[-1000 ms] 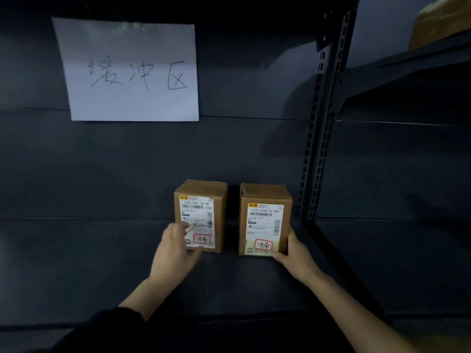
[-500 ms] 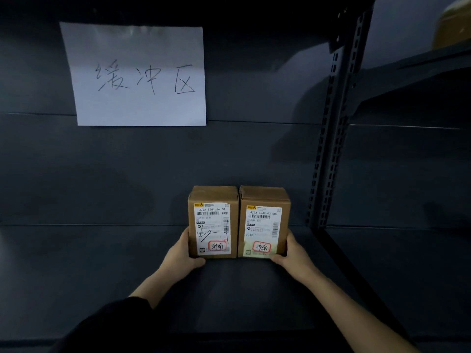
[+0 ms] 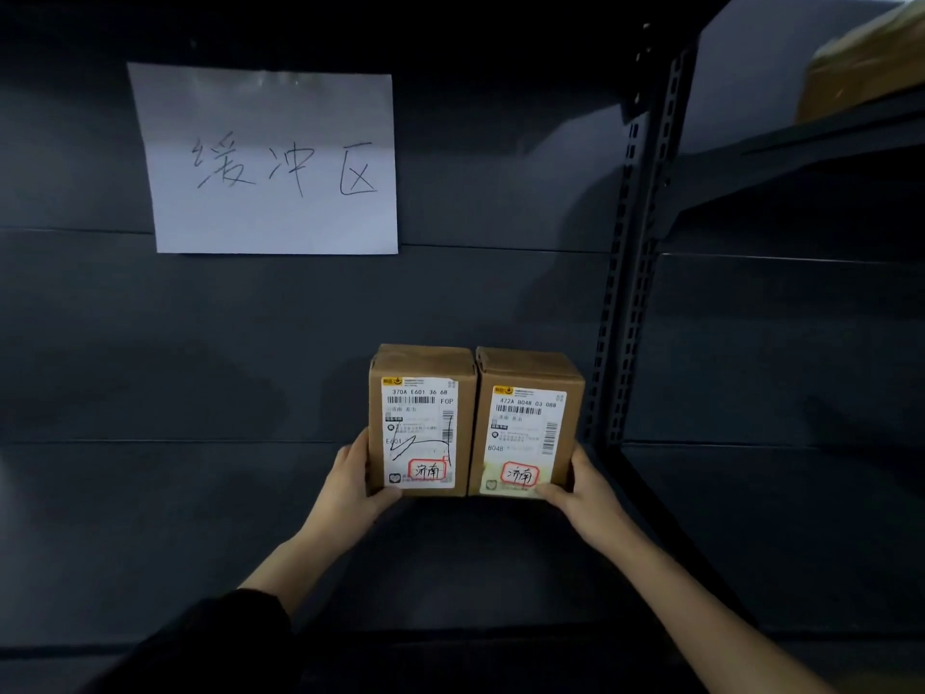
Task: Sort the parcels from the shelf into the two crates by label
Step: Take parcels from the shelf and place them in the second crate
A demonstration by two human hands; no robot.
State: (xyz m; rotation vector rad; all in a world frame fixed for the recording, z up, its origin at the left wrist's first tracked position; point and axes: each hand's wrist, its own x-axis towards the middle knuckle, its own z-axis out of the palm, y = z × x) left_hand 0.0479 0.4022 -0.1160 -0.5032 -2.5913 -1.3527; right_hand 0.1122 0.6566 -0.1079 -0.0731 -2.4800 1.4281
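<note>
cardboard parcels (image 3: 473, 423) pressed together between left hand (image 3: 350, 485), right hand (image 3: 583, 485)

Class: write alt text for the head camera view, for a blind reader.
A person's left hand holds the left parcel and the right hand the right parcel, two labelled cardboard boxes side by side on a dark shelf. A handwritten paper sign hangs above.
</note>
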